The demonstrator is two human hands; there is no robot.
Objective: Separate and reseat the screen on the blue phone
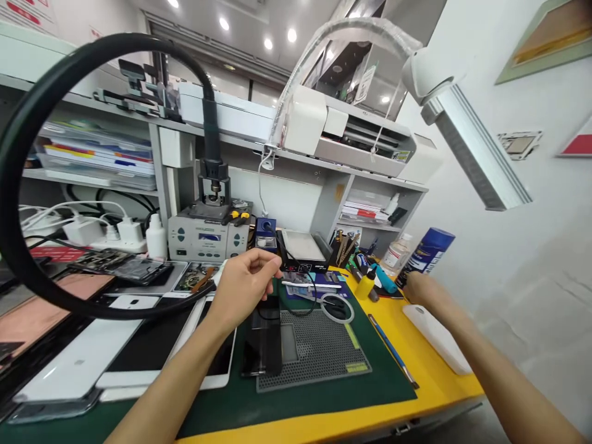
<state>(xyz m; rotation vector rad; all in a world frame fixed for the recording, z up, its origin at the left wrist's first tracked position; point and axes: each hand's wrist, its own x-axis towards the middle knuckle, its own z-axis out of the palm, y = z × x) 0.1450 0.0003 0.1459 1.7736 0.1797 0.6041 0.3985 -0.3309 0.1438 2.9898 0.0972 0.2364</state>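
Note:
My left hand is raised over the green mat, its thumb and fingers pinched together. Whatever lies between the fingertips, if anything, is hidden or too small to name. Below it a black phone lies at the left edge of a grey perforated pad. My right hand reaches to the far right side of the bench, close to a blue spray can and a clear bottle. Its fingers point away from me and are hidden behind the back of the hand. Just below its wrist lies a white rounded case.
Tablets and phone parts cover the left side. A grey rework station stands behind, its thick black hose looping in front. A yellow bottle, a tape ring and a blue brush lie right. A lamp overhangs.

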